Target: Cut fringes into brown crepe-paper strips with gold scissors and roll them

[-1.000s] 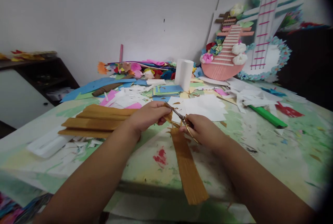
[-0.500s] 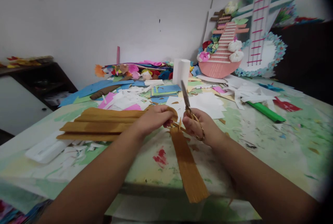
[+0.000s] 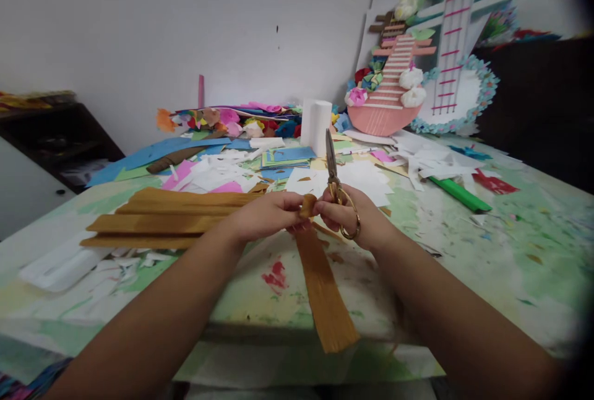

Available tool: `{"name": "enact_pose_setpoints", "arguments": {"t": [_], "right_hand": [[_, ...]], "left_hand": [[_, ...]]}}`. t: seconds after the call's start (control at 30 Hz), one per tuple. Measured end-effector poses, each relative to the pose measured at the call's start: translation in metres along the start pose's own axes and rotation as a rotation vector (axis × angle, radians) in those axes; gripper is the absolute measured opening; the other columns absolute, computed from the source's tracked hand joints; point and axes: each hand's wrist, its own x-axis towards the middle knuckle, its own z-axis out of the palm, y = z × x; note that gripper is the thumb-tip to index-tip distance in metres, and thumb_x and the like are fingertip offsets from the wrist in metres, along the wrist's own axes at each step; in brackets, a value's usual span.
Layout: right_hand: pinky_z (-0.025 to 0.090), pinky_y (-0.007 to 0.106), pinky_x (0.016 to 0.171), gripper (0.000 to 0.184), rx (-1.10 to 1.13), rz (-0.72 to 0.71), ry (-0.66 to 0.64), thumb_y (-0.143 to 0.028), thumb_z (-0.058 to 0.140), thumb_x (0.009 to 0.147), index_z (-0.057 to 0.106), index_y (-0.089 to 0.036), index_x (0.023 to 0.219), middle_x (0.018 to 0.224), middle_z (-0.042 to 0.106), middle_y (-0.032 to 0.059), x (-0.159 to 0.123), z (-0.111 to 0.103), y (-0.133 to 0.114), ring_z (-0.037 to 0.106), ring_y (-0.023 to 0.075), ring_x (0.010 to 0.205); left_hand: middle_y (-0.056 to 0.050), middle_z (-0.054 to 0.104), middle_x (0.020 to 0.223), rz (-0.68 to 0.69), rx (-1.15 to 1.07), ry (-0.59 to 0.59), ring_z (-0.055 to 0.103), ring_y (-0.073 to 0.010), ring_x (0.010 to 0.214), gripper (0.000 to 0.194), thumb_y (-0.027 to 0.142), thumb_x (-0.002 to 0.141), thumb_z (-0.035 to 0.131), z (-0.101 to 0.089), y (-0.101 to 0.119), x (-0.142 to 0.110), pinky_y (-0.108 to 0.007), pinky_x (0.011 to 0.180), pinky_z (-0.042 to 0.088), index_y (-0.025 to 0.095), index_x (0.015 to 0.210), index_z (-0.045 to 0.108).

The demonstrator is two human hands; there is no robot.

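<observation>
My left hand (image 3: 266, 217) pinches a small curled piece of brown crepe paper (image 3: 307, 206) between thumb and fingers. Gold-handled scissors (image 3: 331, 161) stand upright in my right hand (image 3: 364, 217), blades pointing up and away from the paper. The right thumb and fingertips meet the right edge of the small piece. Below both hands, a brown crepe paper strip (image 3: 327, 295) hangs over the table's front edge; its upper end is near my left fingers. Folded brown crepe paper (image 3: 148, 220) lies left, partly behind my left forearm.
A white paper roll (image 3: 320, 127) stands at the back. White paper scraps (image 3: 208, 171) and cut sheets cover the table (image 3: 464, 288) behind my hands. A green paper roll (image 3: 459, 194) lies right. Decorated guitar-shaped cutouts (image 3: 385, 116) lean on the wall. A white bottle-like object (image 3: 60, 267) lies left.
My right hand has moved closer to the left, and its fingertips now meet the small piece, which has been raised and curled. The view has shifted slightly.
</observation>
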Motion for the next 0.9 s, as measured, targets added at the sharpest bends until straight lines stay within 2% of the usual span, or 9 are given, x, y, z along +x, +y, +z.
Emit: {"name": "enact_pose_setpoints", "arguments": {"t": [0.1,0.17,0.23,0.3,0.43,0.53,0.63,0.77,0.9], "right_hand": [[0.027,0.018,0.037,0.012,0.08,0.008,-0.084,-0.022,0.049,0.069,0.039,-0.018,0.064,0.046,0.043,-0.0071,-0.001,-0.002,0.001,0.037,0.0055,0.038],[0.027,0.018,0.036,0.011,0.129,0.013,-0.136,-0.022,0.05,0.069,0.041,-0.018,0.064,0.049,0.044,-0.0062,-0.001,-0.003,0.001,0.037,0.0049,0.039],[0.027,0.017,0.037,0.011,0.186,0.02,-0.175,-0.022,0.05,0.068,0.042,-0.017,0.064,0.052,0.046,-0.0056,-0.001,-0.002,0.001,0.038,0.0047,0.04],[0.028,0.017,0.037,0.012,0.235,0.021,-0.181,-0.023,0.051,0.068,0.042,-0.017,0.063,0.053,0.047,-0.0053,-0.001,-0.002,0.0,0.039,0.0048,0.041],[0.028,0.018,0.038,0.016,0.279,0.002,-0.126,-0.027,0.053,0.067,0.041,-0.018,0.063,0.049,0.045,-0.0063,0.0,-0.001,0.0,0.039,0.0055,0.04],[0.029,0.019,0.04,0.019,0.26,-0.006,-0.081,-0.031,0.053,0.067,0.04,-0.018,0.064,0.049,0.045,-0.0063,0.002,0.0,0.004,0.04,0.0061,0.041],[0.031,0.02,0.043,0.021,0.172,-0.042,0.015,-0.035,0.05,0.07,0.04,-0.018,0.067,0.054,0.049,-0.0042,0.005,-0.002,0.007,0.04,0.0067,0.043],[0.033,0.023,0.05,0.025,-0.168,-0.092,0.177,-0.042,0.046,0.073,0.042,-0.018,0.071,0.062,0.049,-0.0026,0.003,-0.003,0.006,0.042,0.0093,0.053],[0.033,0.023,0.053,0.028,-0.426,-0.123,0.165,-0.046,0.038,0.076,0.039,-0.019,0.071,0.064,0.043,-0.0035,-0.002,0.002,0.004,0.041,0.0108,0.059]], "left_hand": [[-0.001,0.06,0.067,0.064,0.133,0.054,0.053,-0.0128,0.064,0.014,0.023,0.065,0.051,-0.002,-0.004,0.001,-0.024,0.061,0.041,0.016,0.071,0.062],[-0.001,0.061,0.071,0.1,0.178,0.113,0.054,-0.014,0.067,0.02,0.025,0.063,0.054,-0.002,-0.006,0.003,-0.025,0.063,0.041,0.018,0.08,0.063],[-0.002,0.061,0.078,0.126,0.167,0.142,0.054,-0.0142,0.068,0.032,0.026,0.062,0.057,-0.001,-0.007,0.004,-0.025,0.062,0.042,0.019,0.093,0.059],[-0.004,0.06,0.085,0.172,0.13,0.149,0.054,-0.014,0.071,0.036,0.025,0.063,0.056,0.002,-0.006,0.005,-0.025,0.063,0.043,0.02,0.098,0.055],[-0.004,0.058,0.083,0.282,0.191,0.225,0.054,-0.0145,0.076,0.013,0.02,0.064,0.054,0.008,0.0,0.003,-0.026,0.068,0.042,0.019,0.075,0.06],[-0.003,0.058,0.079,0.313,0.203,0.293,0.053,-0.0142,0.076,0.003,0.019,0.062,0.055,0.01,0.0,0.002,-0.026,0.069,0.042,0.017,0.06,0.056],[0.0,0.056,0.069,0.243,0.042,0.382,0.053,-0.0119,0.066,0.004,0.019,0.062,0.055,0.01,-0.003,0.002,-0.026,0.064,0.042,0.016,0.064,0.053],[0.003,0.055,0.063,0.222,-0.276,0.495,0.055,-0.0111,0.061,0.009,0.016,0.061,0.055,0.008,-0.004,0.003,-0.024,0.057,0.043,0.017,0.07,0.053],[0.001,0.057,0.065,0.185,-0.55,0.575,0.055,-0.0109,0.064,0.011,0.022,0.061,0.057,0.005,-0.001,0.003,-0.024,0.06,0.043,0.015,0.069,0.057]]}}
